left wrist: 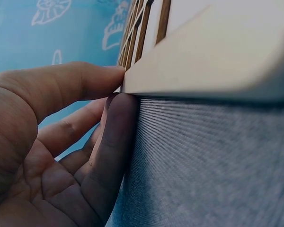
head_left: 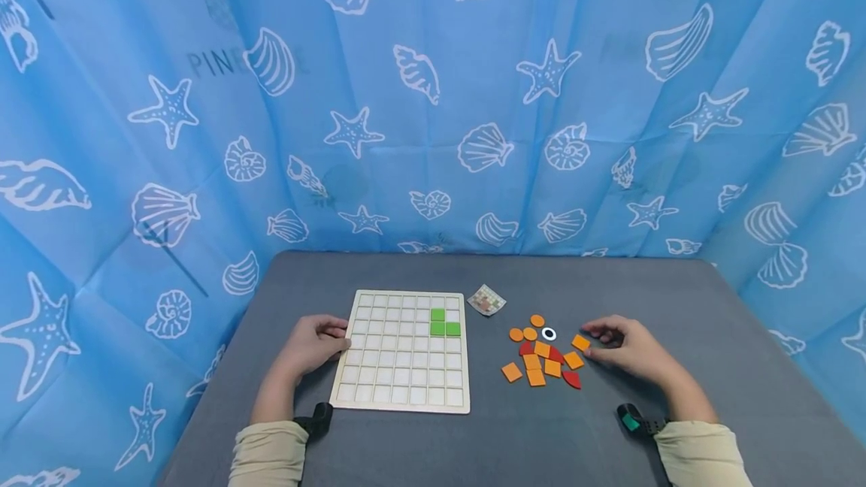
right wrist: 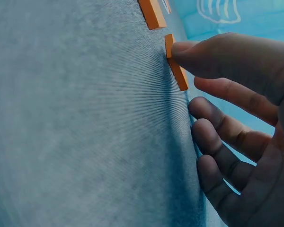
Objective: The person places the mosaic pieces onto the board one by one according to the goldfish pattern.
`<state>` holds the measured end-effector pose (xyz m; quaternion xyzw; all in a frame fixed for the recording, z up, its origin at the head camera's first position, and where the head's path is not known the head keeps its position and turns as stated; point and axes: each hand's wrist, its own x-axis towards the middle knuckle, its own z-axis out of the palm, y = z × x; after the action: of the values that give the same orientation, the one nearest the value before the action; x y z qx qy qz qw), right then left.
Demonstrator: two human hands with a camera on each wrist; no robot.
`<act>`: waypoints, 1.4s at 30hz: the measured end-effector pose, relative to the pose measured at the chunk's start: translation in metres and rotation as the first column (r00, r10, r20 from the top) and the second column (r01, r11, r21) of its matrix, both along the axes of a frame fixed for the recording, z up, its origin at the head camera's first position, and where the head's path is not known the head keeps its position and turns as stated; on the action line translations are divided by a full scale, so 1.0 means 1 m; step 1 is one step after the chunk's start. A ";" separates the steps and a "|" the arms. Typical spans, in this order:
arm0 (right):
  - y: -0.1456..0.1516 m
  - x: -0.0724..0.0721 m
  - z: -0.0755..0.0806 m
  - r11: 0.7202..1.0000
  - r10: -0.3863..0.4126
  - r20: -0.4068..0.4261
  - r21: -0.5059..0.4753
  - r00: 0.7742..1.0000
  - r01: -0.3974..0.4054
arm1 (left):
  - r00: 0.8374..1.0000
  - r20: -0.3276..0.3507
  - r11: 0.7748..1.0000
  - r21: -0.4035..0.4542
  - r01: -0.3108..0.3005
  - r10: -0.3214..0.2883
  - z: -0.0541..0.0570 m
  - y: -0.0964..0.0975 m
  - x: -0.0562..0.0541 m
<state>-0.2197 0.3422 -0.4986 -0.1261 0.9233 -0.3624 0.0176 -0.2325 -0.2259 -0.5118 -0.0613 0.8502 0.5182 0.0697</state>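
Note:
My left hand (head_left: 316, 344) pinches the left edge of a pale wooden grid board (head_left: 343, 395); in the left wrist view, thumb (left wrist: 97, 80) and fingers meet at its rim. Three green square tiles (head_left: 437, 328) sit in cells near the board's upper right. On the right, my right hand (head_left: 625, 346) is at an orange square tile (head_left: 580, 343) at the edge of a loose pile. The right wrist view has the thumb (right wrist: 203, 56) overlapping an orange tile (right wrist: 181, 75), while the other fingers are spread beyond it, loosely bent.
Between board and right hand lie several orange squares (head_left: 512, 372), orange discs (head_left: 537, 320), red curved pieces (head_left: 571, 379) and a white ring with a dark center (head_left: 549, 334). A small printed picture card (head_left: 486, 300) lies behind them. Blue shell-print curtains (head_left: 433, 134) surround the grey table (head_left: 541, 442).

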 end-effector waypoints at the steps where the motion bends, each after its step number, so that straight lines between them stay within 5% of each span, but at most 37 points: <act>1: 0.000 -0.001 0.000 1.000 0.003 -0.003 0.001 1.000 -0.003 | 1.000 -0.003 1.000 0.001 0.002 -0.002 0.000 0.000 0.000; 22: -0.008 -0.003 0.002 0.999 0.024 0.083 0.037 0.996 -0.027 | 1.000 0.014 1.000 0.015 0.007 -0.007 0.002 -0.001 -0.001; 32: -0.010 0.000 0.003 0.999 0.012 0.024 0.030 1.000 -0.012 | 1.000 -0.003 1.000 0.009 0.017 -0.017 0.002 -0.001 -0.003; 42: -0.035 -0.007 0.022 0.999 0.030 -0.071 0.032 0.997 -0.028 | 1.000 -0.003 1.000 0.011 0.016 -0.016 0.000 -0.003 -0.002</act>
<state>-0.2269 0.3070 -0.4765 -0.1519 0.9269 -0.3431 -0.0083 -0.2347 -0.2286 -0.5116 -0.0532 0.8479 0.5224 0.0731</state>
